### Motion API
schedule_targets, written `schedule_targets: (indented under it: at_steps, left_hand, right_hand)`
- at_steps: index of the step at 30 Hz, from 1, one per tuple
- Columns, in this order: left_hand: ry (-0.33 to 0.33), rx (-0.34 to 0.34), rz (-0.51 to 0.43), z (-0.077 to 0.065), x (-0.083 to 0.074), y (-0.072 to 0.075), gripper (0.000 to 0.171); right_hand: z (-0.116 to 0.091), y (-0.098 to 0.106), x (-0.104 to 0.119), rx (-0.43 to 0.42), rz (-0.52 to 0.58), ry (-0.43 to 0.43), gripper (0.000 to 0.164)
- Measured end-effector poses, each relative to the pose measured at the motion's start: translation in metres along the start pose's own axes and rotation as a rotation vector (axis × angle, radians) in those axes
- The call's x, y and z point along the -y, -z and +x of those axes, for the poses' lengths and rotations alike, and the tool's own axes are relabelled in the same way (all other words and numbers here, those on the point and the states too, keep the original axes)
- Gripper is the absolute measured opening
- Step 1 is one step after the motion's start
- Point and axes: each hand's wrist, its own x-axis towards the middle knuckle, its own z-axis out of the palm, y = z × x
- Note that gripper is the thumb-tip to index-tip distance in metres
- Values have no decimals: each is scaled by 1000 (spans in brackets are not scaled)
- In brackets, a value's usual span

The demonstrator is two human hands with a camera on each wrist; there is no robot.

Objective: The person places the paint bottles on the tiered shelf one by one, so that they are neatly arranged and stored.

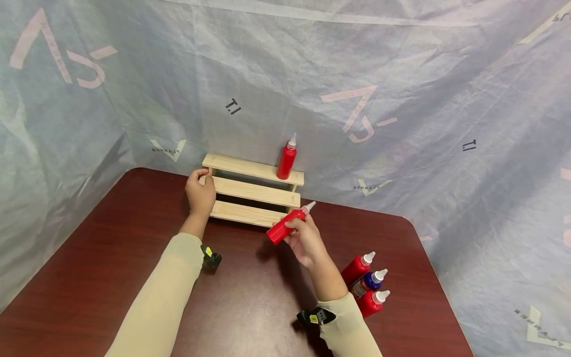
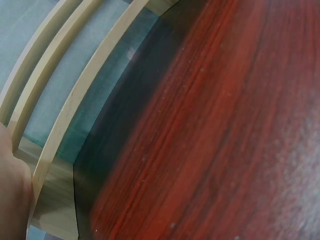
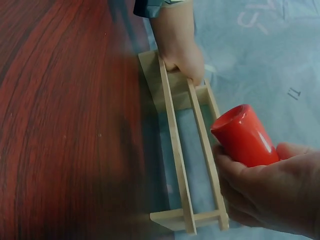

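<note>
A three-tier wooden rack (image 1: 254,190) stands near the back of the table. My left hand (image 1: 200,194) grips its left end; in the right wrist view that hand (image 3: 184,57) has its fingers curled at the tier boards. With fingers and thumb round it, my right hand (image 1: 307,239) holds a red squeeze bottle (image 1: 285,226), tilted, its white nozzle pointing up and right. This bottle is in front of the rack's right end, and its base (image 3: 234,120) faces the rack in the right wrist view. Another red bottle (image 1: 287,161) stands upright on the top tier, toward the right.
Right of my right forearm stand two red bottles (image 1: 355,268) and a blue bottle (image 1: 371,281) with white nozzles, partly hidden by the arm. The dark red wooden table (image 1: 241,287) ends at a grey printed cloth (image 1: 267,64) hanging behind and at the sides.
</note>
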Motion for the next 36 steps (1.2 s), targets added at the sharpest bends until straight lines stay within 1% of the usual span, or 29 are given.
schedule_targets:
  at_steps: [3,7,11,16,24,30,36]
  left_hand:
    - [3,-1,0,0,-1,1,25]
    - [8,-1,-3,0,-1,1,25]
    - [1,-5,-2,1,-1,-1,24]
    - [-6,-9,-4,2,0,-2,24]
    - [-7,-5,9,1,-1,-2,25]
    - [0,-14,12,0,-2,-2,24]
    - [5,-16,17,1,-3,-1,24]
  right_hand:
    - [4,-2,-3,26,3,0,54]
    - [8,-4,-6,56,2,-16,47]
    - [11,-4,-8,94,-6,-36,49]
    - [14,-8,-9,87,-14,-38,46]
    - [15,-20,-10,88,-73,-1,37]
    - [17,-29,-10,92,-130,41,42]
    - [22,-37,-5,71,-190,94,42]
